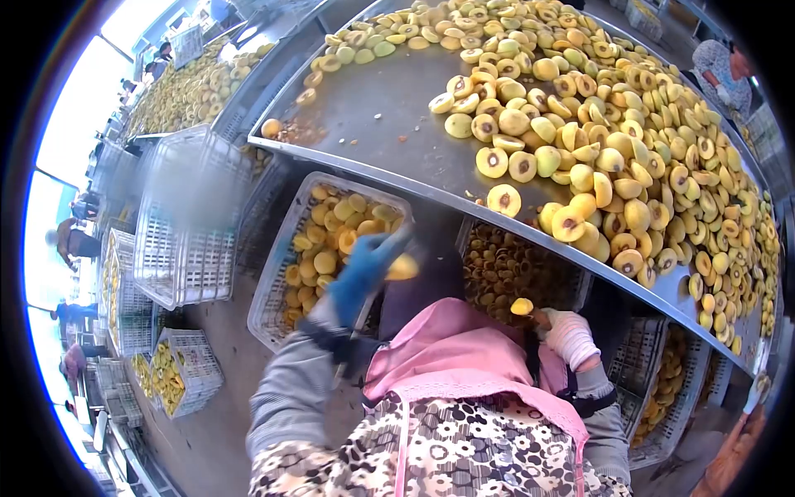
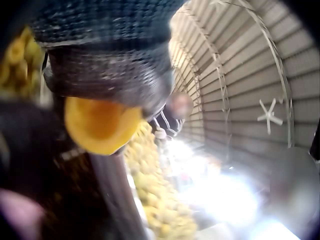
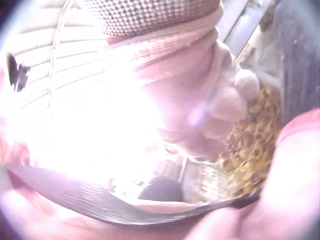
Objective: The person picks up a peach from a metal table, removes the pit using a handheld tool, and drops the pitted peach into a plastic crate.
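My left hand (image 1: 362, 277), in a blue glove, grips a yellow peach half (image 1: 403, 267) over the near side of a white crate (image 1: 267, 319) of peach halves. The left wrist view shows that half's hollowed cut face (image 2: 102, 125) below the gloved fingers. My right hand (image 1: 570, 338), in a whitish glove, is curled in front of my lap. A small yellow-tipped thing (image 1: 522, 306) sticks out from its fingers; I cannot tell what it is. Beyond that hand, a crate of brownish fruit pieces (image 1: 505, 269) stands under the table edge.
A metal table (image 1: 373, 108) heaped with halved peaches (image 1: 613, 149) spans the front. Stacked white crates (image 1: 186, 273) stand at left, a smaller crate (image 1: 195, 364) below them. Another crate (image 1: 675, 422) is at my right. A person (image 1: 722, 74) is at the far right.
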Demonstrator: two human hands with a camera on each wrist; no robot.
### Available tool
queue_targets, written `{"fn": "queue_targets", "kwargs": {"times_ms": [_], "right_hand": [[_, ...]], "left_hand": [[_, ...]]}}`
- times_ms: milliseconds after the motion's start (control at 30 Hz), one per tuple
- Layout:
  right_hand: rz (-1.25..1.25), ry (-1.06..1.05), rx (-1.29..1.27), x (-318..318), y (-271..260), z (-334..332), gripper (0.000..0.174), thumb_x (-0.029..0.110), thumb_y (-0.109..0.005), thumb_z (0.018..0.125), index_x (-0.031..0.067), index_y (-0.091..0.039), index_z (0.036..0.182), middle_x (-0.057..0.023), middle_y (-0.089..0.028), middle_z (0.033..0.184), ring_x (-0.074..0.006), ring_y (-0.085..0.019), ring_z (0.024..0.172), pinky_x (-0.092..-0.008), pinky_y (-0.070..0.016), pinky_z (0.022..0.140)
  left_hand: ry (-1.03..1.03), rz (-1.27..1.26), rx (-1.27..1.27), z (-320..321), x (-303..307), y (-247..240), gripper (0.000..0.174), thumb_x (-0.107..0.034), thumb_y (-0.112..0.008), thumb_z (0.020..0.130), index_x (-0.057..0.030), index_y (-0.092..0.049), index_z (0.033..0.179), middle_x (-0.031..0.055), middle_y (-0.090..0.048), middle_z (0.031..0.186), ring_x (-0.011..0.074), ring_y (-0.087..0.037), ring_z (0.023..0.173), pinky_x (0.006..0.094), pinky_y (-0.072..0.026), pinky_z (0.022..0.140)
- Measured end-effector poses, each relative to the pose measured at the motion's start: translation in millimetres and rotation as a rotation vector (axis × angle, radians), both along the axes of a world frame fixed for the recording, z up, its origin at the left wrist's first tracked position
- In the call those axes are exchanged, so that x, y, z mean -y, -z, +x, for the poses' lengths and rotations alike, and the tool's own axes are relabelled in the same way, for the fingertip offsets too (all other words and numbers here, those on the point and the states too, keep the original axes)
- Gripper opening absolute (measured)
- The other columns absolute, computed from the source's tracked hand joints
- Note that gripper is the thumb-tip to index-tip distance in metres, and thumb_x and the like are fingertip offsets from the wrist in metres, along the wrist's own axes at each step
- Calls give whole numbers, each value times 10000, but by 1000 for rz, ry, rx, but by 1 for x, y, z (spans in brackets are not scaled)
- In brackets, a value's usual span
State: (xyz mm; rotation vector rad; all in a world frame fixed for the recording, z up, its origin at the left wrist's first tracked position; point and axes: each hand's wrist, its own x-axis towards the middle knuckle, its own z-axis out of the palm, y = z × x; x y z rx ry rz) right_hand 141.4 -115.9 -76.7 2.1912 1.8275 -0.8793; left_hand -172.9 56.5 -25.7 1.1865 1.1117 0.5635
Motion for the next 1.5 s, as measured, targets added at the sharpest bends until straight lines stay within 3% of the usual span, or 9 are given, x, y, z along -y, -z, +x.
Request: {"fn": "queue_targets", "kwargs": {"times_ms": [100, 233, 400, 467, 600, 667, 833, 1167, 1500], "right_hand": [[41, 62, -4, 9, 24, 26, 257, 272, -530, 848, 103, -636, 1010, -202, -658, 885, -387, -623, 853, -476, -503, 734], [-5, 151, 141, 9, 29, 26, 235, 266, -526, 853, 107, -625, 996, -195, -664, 828, -392, -635, 789, -486, -503, 691], [91, 169, 62, 10, 18, 6, 307, 365, -422, 948, 109, -590, 970, -178, -661, 754, -370, -646, 738, -477, -497, 649], [79, 168, 61, 15, 22, 3, 305, 361, -419, 948, 106, -586, 961, -181, -657, 742, -376, -641, 729, -477, -493, 647], [195, 254, -52, 16, 8, 0, 291, 346, -506, 905, 119, -605, 1058, -189, -658, 774, -377, -639, 753, -470, -500, 673], [276, 422, -202, 5, -18, -3, 349, 347, -574, 870, 141, -603, 1150, -197, -659, 813, -383, -634, 794, -456, -508, 709], [602, 426, -417, -19, -60, -14, 397, 292, -644, 833, 127, -586, 1189, -204, -653, 829, -381, -632, 793, -430, -509, 689], [770, 268, -149, -33, -85, -27, 533, 207, -694, 773, 90, -522, 1264, -191, -640, 772, -367, -636, 750, -436, -500, 674], [754, 354, -233, -25, -72, -34, 535, 183, -687, 767, 132, -510, 1270, -190, -643, 808, -374, -633, 779, -441, -497, 699]], "left_hand": [[378, 709, -1370, -71, -6, 26, 311, -389, -664, 826, -92, -696, 914, 108, -679, 844, 274, -652, 792, 362, -493, 752], [16, 1219, -578, 13, -44, 19, 351, -349, -749, 734, -70, -672, 933, 112, -670, 852, 313, -627, 816, 405, -479, 760], [263, 1175, -872, 162, -66, -5, 518, -450, -734, 701, -75, -620, 1042, 141, -672, 911, 342, -633, 842, 432, -487, 774], [676, 643, -1132, 194, -75, -2, 534, -466, -727, 685, -63, -620, 1018, 170, -670, 952, 349, -643, 869, 444, -498, 789], [642, 743, -853, 199, -72, 22, 509, -413, -725, 687, -43, -653, 1030, 184, -684, 913, 346, -668, 863, 445, -518, 780], [442, 805, -282, 189, -73, 21, 444, -303, -693, 726, -13, -643, 1058, 153, -688, 877, 289, -673, 843, 389, -533, 750], [34, -161, 791, 177, -47, 2, 454, -94, -570, 754, 43, -520, 1184, 191, -586, 1097, 320, -627, 977, 417, -552, 835], [217, 786, 405, 161, 19, -34, 350, -113, -565, 902, -3, -526, 1232, 169, -615, 1146, 250, -620, 1009, 353, -500, 882], [247, 812, 318, 166, 41, -38, 347, -168, -551, 931, -17, -507, 1240, 187, -633, 1109, 238, -651, 915, 331, -523, 779]]}}
